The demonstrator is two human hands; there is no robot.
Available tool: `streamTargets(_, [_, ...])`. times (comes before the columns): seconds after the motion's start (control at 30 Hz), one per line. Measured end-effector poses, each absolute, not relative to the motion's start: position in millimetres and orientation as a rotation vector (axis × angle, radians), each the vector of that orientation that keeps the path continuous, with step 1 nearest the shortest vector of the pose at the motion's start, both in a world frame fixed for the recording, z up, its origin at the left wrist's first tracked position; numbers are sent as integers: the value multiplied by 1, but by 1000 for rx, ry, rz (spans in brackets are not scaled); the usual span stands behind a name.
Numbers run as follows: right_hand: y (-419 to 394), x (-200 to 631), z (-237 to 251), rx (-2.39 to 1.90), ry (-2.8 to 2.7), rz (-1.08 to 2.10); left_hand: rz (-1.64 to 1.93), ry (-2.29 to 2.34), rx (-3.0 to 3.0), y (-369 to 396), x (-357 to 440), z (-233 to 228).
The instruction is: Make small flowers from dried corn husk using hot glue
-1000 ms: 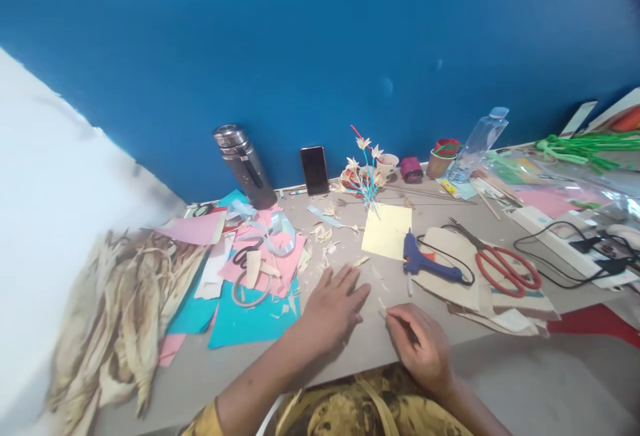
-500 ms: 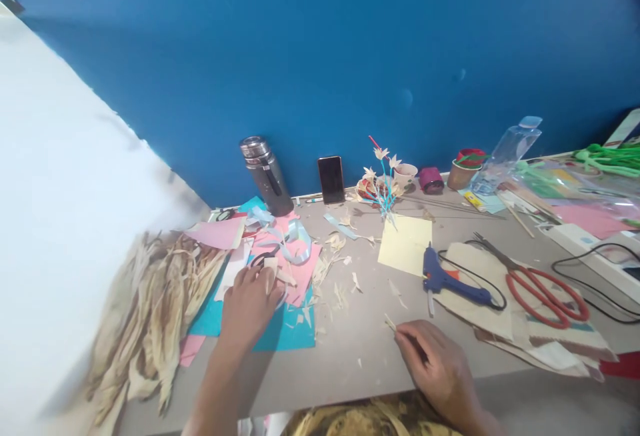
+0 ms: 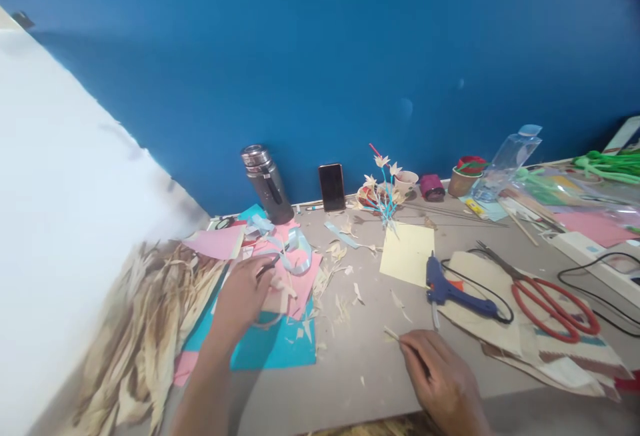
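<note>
My left hand [image 3: 241, 295] is over the pile of coloured paper, fingers curled around a dark, curved handle-like piece [image 3: 268, 267]; the rest of that object is hidden. Beneath and beside it are a pink sheet [image 3: 310, 269], a turquoise sheet [image 3: 280, 349] and a loop of pale blue ribbon [image 3: 299, 253]. Low on the table, my right hand [image 3: 443, 373] pinches a thin, pale rolled strip [image 3: 391, 333], its end poking out to the left. Dried corn husks [image 3: 135, 336] lie at the left. Husk scraps [image 3: 343, 306] are scattered between the hands.
A blue glue gun [image 3: 460, 296] and red-handled scissors [image 3: 555, 306] lie right, on husk-coloured sheets. Behind stand a thermos [image 3: 270, 189], a phone [image 3: 332, 188], husk flowers on blue stems [image 3: 385, 186] and a plastic bottle [image 3: 507, 163]. A yellow paper [image 3: 407, 254] lies mid-table.
My left hand has shifted slightly left and up and now closes on the dark handle-like piece; the pale scrap by its fingers now lies on the paper. My right hand keeps its pinch.
</note>
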State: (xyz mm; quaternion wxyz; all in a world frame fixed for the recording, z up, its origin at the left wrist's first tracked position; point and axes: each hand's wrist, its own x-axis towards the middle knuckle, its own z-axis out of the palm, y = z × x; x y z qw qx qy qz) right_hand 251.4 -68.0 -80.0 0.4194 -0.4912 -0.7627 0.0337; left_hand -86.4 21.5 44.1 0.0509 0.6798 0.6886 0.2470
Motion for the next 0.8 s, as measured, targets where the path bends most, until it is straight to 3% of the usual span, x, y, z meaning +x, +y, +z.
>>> streamTargets(0.2, [-66,249,-82,-1259,-1930,56,658,1724,1926,52,-28,61])
streamTargets(0.33, [-67,250,-85,-1258,-1885,16,441,1874,2069,99,-4,44])
streamTargets(0.8, [-69,251,-78,-1172,-1769,121,445,1988,1956,194,29,-3])
